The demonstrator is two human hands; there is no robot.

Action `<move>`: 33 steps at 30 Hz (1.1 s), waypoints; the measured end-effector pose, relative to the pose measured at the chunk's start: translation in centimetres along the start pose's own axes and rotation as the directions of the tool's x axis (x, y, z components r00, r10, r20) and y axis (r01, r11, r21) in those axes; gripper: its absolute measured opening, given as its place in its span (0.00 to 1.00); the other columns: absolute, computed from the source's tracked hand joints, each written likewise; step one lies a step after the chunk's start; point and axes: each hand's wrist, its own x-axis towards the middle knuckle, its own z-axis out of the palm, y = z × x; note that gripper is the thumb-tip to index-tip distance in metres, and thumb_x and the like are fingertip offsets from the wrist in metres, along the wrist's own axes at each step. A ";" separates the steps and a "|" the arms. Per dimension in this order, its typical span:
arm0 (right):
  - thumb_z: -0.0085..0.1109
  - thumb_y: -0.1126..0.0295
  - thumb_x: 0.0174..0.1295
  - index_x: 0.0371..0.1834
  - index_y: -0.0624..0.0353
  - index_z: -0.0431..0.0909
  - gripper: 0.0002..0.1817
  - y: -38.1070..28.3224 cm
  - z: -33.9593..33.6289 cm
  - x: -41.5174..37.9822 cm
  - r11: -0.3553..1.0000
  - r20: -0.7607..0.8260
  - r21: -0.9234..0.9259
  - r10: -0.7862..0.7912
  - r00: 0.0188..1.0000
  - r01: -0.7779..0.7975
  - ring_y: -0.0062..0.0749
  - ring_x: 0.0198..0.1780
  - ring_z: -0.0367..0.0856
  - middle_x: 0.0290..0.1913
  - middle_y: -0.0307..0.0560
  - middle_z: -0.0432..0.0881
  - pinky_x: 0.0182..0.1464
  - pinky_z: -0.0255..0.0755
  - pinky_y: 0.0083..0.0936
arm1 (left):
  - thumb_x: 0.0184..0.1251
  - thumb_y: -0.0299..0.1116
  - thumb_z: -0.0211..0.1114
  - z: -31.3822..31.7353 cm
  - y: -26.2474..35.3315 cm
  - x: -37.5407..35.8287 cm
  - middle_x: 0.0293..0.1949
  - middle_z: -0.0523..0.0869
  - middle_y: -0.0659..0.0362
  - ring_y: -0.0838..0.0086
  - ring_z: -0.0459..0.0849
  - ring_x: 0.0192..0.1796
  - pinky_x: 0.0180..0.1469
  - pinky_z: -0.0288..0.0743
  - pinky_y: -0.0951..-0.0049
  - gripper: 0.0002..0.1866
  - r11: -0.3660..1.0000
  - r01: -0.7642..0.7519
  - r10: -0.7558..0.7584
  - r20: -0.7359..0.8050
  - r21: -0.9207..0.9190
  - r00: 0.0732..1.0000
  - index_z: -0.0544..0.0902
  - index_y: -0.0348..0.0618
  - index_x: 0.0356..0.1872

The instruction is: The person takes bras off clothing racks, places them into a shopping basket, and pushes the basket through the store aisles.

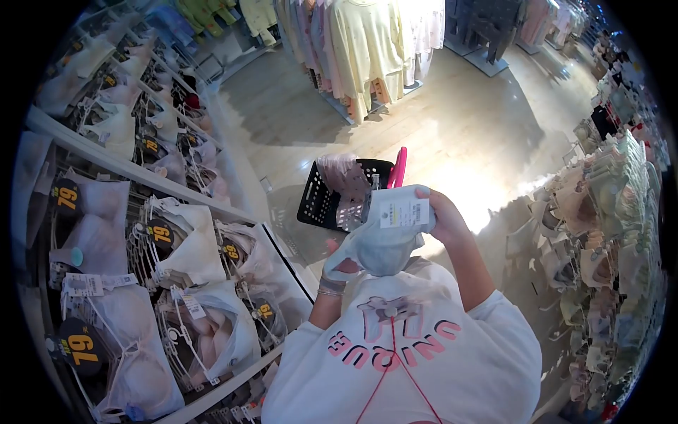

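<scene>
One head-worn camera looks steeply down from close above the white shirt (409, 353); racks flank the shirt, with floor and a black basket (321, 201) beyond.

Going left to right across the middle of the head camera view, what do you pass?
Hanging bras with 79 price tags → black basket → pale garment with white tag → right hand → rack of folded garments.
</scene>
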 end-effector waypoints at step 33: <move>0.62 0.68 0.59 0.50 0.71 0.76 0.20 3.9 1.7 -1.3 0.776 0.010 -0.626 0.109 0.994 -0.078 0.27 0.46 0.79 0.44 0.47 0.82 0.52 0.71 0.25 | 0.64 0.31 0.64 7.4 1.8 5.3 0.54 0.78 0.56 0.71 0.77 0.55 0.57 0.71 0.69 0.21 0.890 -0.189 0.417 -0.571 0.415 0.707 0.72 0.38 0.56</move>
